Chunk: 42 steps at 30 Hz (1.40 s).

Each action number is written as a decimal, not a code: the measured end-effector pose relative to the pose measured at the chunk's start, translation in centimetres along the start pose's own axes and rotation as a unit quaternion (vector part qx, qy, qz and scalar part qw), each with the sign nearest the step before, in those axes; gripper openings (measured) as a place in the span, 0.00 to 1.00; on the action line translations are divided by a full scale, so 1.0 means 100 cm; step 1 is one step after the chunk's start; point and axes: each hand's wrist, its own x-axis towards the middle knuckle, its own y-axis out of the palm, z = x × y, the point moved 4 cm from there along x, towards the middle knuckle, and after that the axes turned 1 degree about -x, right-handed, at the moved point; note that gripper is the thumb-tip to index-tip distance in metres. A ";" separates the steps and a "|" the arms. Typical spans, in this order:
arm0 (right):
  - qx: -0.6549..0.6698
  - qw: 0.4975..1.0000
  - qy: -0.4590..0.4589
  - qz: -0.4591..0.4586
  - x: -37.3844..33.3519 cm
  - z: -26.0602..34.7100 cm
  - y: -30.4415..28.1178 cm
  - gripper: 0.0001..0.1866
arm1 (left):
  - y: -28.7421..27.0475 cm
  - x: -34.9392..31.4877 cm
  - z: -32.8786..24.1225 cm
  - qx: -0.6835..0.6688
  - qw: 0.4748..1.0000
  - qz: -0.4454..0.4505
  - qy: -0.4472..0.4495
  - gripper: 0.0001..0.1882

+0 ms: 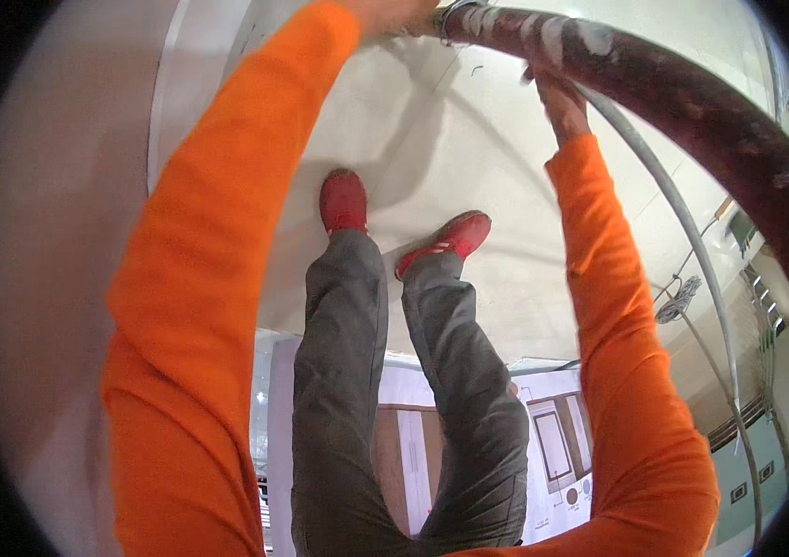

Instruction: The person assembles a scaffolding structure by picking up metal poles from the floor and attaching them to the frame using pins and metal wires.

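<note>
My left hand (390,13) is at the top edge, beside the near end of a dark reddish-brown pole (664,84) with white smears. The frame cuts off most of that hand, so its fingers do not show. Under the pole, my right hand (562,104) reaches up against its lower edge, the fingers mostly hidden behind it. A thin metal ring or wire (448,20) circles the pole near my left hand. The pole bends away to the right side of the view.
A grey pipe or cable (668,190) runs beside the pole. A coil of grey wire (679,300) hangs at the right. My red shoes (343,200) stand on a pale floor (506,306). Behind my legs is a printed sheet with drawings (557,446); a pale wall (60,232) is left.
</note>
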 end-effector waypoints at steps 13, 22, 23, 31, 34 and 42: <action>0.760 0.645 0.039 0.069 0.018 0.020 0.010 0.09 | 0.018 0.043 0.000 0.496 0.824 -0.006 0.275 0.10; 0.424 0.886 0.185 -0.016 -0.048 0.008 0.032 0.11 | -0.004 0.064 0.043 0.288 0.935 0.017 0.207 0.20; 0.347 0.899 0.267 0.008 -0.088 0.042 0.027 0.10 | -0.007 0.048 0.041 0.260 0.945 0.004 0.197 0.20; -0.305 0.951 0.026 0.040 0.017 0.111 -0.088 0.19 | -0.006 0.039 0.039 -0.098 0.977 -0.121 0.144 0.15; -0.243 0.937 0.084 0.238 0.048 0.089 -0.060 0.17 | -0.003 0.048 0.042 -0.097 0.982 -0.105 0.121 0.15; -0.318 0.930 -0.116 0.146 0.053 0.143 -0.022 0.13 | 0.025 0.093 0.035 0.128 0.982 -0.087 0.105 0.11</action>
